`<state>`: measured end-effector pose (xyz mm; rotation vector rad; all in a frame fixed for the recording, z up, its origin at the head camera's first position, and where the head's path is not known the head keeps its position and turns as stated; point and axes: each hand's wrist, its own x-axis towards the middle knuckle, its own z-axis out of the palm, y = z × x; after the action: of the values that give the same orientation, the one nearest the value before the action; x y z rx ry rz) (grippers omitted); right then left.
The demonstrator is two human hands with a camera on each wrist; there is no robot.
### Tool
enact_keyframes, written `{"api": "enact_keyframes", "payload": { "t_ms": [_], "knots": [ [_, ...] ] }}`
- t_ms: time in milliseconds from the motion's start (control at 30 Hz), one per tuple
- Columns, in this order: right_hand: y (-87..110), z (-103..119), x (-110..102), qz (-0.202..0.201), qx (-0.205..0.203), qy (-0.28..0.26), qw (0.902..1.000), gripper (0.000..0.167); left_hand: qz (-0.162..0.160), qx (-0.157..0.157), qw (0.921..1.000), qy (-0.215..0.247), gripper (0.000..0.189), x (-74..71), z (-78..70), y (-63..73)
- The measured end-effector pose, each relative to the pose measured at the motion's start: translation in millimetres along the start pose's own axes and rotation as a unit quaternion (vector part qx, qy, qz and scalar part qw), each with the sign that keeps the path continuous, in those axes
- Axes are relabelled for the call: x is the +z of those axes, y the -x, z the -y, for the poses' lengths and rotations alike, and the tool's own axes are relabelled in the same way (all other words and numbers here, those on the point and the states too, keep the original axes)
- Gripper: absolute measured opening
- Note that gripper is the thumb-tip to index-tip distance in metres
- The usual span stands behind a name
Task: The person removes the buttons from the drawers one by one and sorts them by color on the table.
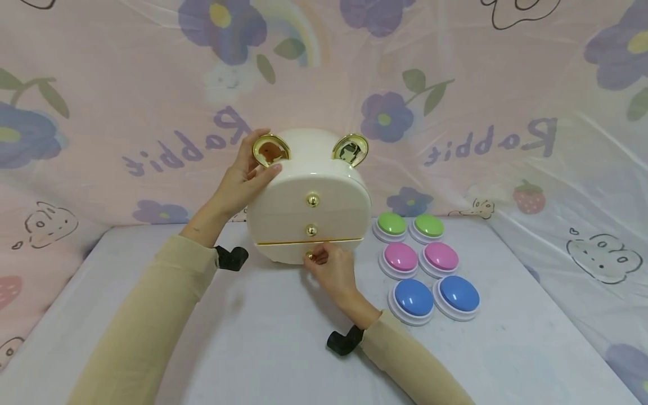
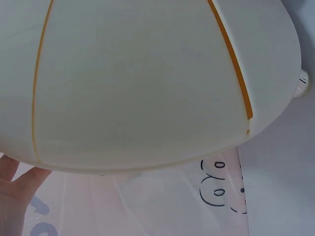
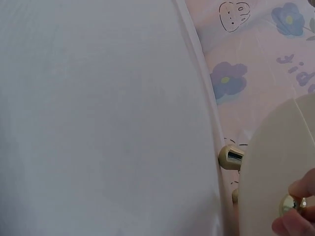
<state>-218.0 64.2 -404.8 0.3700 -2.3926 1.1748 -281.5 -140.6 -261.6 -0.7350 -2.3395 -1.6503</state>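
A white, round-fronted drawer box (image 1: 288,202) with two gold-rimmed ears and gold knobs stands on the table. My left hand (image 1: 242,177) grips its left ear (image 1: 271,151), thumb in front and fingers behind. In the left wrist view the box's white side fills most of the picture, with the fingers at the lower left. My right hand (image 1: 335,273) pinches the gold knob (image 3: 289,204) of the bottom drawer (image 1: 283,252). A gold line runs above that drawer. The two upper knobs (image 1: 312,200) are untouched.
Right of the box stand several round push buttons in pairs: green (image 1: 392,224) at the back, pink (image 1: 401,257) in the middle, blue (image 1: 414,298) in front. A white cloth covers the table (image 1: 253,337). A printed pink curtain (image 1: 314,90) hangs behind.
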Motion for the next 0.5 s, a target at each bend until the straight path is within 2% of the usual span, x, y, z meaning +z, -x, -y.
{"api": "enact_keyframes", "payload": {
  "t_ms": [200, 500],
  "knots": [
    [-1.5, -3.6, 1.1, -0.010, 0.003, -0.016, 0.9998, 0.014, 0.000, 0.004, 1.0000, 0.005, 0.066, 1.8, -0.4, 0.0],
    [-2.0, -5.7, 3.1, -0.017, 0.003, -0.034, 0.9993, 0.016, -0.005, -0.012, 0.9999, -0.004, 0.067, 1.5, -0.4, 0.8]
  ]
}}
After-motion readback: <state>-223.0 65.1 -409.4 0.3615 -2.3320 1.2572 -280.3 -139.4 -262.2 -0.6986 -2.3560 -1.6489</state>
